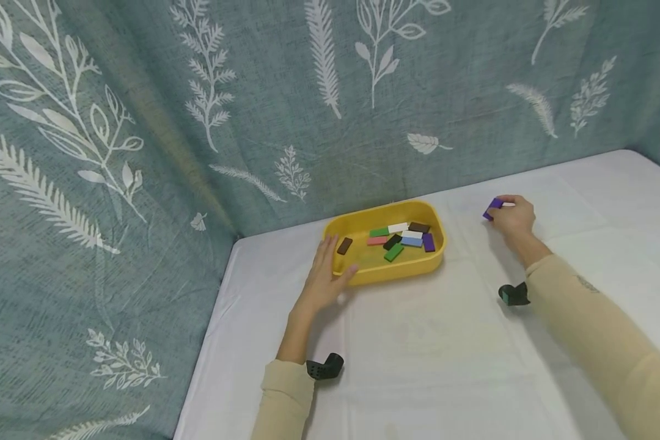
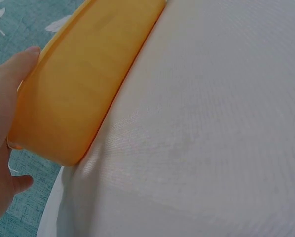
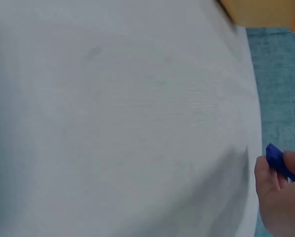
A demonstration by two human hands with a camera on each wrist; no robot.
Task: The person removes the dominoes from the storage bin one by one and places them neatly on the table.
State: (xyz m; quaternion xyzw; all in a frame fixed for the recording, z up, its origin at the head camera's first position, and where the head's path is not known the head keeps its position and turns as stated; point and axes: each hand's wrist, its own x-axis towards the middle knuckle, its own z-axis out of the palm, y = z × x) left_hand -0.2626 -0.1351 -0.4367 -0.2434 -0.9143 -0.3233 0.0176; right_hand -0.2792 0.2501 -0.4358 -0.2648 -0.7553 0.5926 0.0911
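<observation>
A yellow tray [image 1: 393,276] stands on the white cloth and holds several small flat blocks. Among them are a brown block [image 1: 344,246] by the left wall, a green block [image 1: 393,252], a blue block [image 1: 411,241] and a purple block [image 1: 428,242]. My left hand [image 1: 323,278] touches the tray's left corner, its fingers fairly straight along the left side and the thumb at the front rim. To the right of the tray, my right hand [image 1: 514,219] pinches another purple block [image 1: 492,208] between thumb and fingers, and the right wrist view shows this block [image 3: 277,163] partly hidden by them.
A white cloth [image 1: 418,354] covers the table. Behind and to the left hangs a blue-green curtain [image 1: 275,122] with white leaf patterns, close to the tray's back. Black wrist mounts [image 1: 326,366] sit on both forearms.
</observation>
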